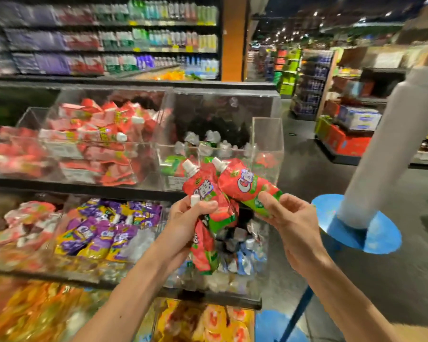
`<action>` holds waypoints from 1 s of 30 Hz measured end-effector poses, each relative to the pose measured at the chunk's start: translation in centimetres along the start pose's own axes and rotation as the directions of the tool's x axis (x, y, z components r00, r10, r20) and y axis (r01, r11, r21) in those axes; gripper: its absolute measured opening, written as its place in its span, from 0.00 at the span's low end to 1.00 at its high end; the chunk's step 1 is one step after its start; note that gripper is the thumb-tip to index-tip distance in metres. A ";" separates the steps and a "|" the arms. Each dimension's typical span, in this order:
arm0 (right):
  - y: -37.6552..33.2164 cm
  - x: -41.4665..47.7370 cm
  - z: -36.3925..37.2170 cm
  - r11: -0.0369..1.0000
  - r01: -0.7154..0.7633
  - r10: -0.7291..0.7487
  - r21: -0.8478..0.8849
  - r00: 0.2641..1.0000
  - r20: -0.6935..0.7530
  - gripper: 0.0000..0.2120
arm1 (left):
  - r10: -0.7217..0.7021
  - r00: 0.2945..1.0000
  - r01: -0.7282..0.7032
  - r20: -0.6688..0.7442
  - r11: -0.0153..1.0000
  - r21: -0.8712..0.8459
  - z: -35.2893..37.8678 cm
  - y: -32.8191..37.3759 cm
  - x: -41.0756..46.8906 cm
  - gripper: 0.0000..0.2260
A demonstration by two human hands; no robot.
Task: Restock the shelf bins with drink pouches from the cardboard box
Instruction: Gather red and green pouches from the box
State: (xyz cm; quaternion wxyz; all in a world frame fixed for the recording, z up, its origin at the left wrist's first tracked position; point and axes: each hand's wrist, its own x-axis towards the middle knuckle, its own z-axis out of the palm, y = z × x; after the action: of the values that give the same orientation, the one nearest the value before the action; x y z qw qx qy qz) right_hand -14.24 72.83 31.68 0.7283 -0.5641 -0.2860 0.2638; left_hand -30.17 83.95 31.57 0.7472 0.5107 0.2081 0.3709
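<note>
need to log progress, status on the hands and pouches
Left hand grips a bunch of red pouches. Right hand holds one more pouch by its base. Both in front of the clear bin; nothing seen in the way.

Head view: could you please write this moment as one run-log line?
left grip: holds bunch of red pouches | right grip: pinches one red pouch | bins: held pouches not yet placed | box: not in view
</note>
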 end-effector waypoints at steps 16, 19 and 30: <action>-6.9 8.8 2.6 0.835 0.539 -0.523 -0.109 0.840 0.145 0.18 | 0.183 0.944 -0.163 -0.273 0.982 0.093 3.6 6.1 5.6 0.07; -8.9 10.9 3.6 0.664 0.674 -0.655 -0.323 0.733 0.182 0.16 | 0.181 0.950 -0.146 -0.255 0.978 0.150 2.0 7.8 7.1 0.05; -8.3 16.5 10.0 -0.221 0.436 -0.405 -0.872 0.773 0.489 0.07 | 0.127 0.986 -0.103 -0.104 0.973 0.206 -3.3 13.4 10.9 0.09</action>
State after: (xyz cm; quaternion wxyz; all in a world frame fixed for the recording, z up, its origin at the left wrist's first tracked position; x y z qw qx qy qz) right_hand -9.37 89.33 43.76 0.1427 -0.7661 -0.5625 -0.2762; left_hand -30.04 97.03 43.34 0.6558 0.5718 0.2576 0.4201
